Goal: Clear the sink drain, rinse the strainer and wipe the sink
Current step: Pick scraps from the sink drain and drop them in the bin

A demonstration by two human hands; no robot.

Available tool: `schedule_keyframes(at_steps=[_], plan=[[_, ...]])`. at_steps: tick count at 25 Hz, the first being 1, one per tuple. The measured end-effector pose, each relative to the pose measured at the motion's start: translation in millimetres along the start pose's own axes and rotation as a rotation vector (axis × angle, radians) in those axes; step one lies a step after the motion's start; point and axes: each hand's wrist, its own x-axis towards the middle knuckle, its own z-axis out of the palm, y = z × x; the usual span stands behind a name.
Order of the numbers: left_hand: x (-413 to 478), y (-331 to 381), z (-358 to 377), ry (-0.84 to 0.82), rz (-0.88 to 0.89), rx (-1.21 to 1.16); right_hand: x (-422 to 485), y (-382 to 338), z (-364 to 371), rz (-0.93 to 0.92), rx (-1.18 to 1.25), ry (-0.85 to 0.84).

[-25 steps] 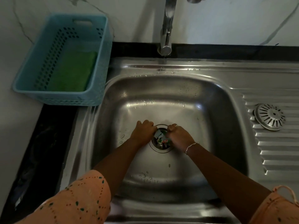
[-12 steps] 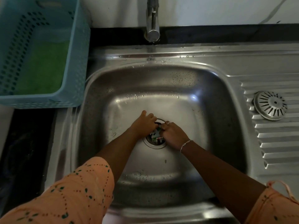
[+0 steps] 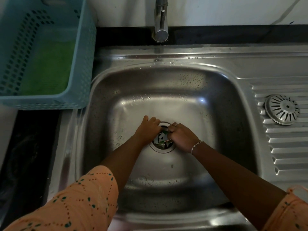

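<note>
A steel sink basin (image 3: 166, 90) holds a round drain (image 3: 162, 148) at its middle, filled with small scraps of debris (image 3: 161, 139), white, green and dark. My left hand (image 3: 147, 130) reaches in from the left, fingers curled down into the drain over the scraps. My right hand (image 3: 180, 136), with a ring and a wrist chain, is closed at the drain's right rim, fingertips in the debris. What each hand pinches is hidden by the fingers. The metal strainer (image 3: 281, 109) lies on the ribbed drainboard at the right.
A tap (image 3: 161, 20) stands behind the basin at the back wall. A blue perforated plastic basket (image 3: 83, 64) with a green cloth (image 3: 48, 67) inside sits on the counter at the left. The ribbed drainboard (image 3: 286, 147) extends right. Black counter runs along the left.
Both hands stay at the drain; my left fingers have shifted further over the opening. The view has moved closer and slightly left, so the basket fills more of the corner.
</note>
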Motion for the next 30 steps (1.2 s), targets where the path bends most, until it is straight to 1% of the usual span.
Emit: schedule_keyframes(at_steps=[2, 4, 6, 8, 11, 15, 18, 22, 26, 30], plan=[[-0.7, 1.6, 1.5, 0.001, -0.003, -0.019, -3.2, -1.8, -8.9, -0.012, 0.03, 0.057], [-0.7, 3.6, 3.2, -0.008, 0.002, -0.009, -7.0, -5.0, -14.0, -0.061, 0.039, 0.057], [-0.7, 4.6, 5.0, -0.01, 0.005, 0.01, -8.2, -6.3, -14.1, -0.101, 0.021, 0.125], [-2.2, 4.6, 7.4, 0.014, -0.009, -0.014, -8.6, -3.9, -11.3, -0.145, 0.025, 0.145], [-5.8, 3.3, 9.9, 0.043, -0.044, -0.047, -8.2, 3.5, -4.7, -0.21, -0.046, 0.135], [-2.1, 7.0, 7.4, -0.001, -0.042, -0.01, -8.4, 8.0, 2.1, -0.25, -0.083, 0.13], [-1.6, 9.1, 7.0, -0.002, -0.075, -0.023, -9.3, 9.4, 4.2, -0.276, -0.074, 0.15], [-11.9, 5.9, 9.3, 0.066, -0.064, -0.086, -11.1, 11.9, 3.5, -0.3, -0.08, 0.201], [-22.0, 3.2, 6.1, 0.146, -0.063, -0.144, -15.3, 14.1, 3.0, -0.341, -0.123, 0.305], [-32.3, 1.9, -4.1, 0.148, -0.097, -0.235, -24.3, 16.8, -0.4, -0.365, -0.133, 0.383]])
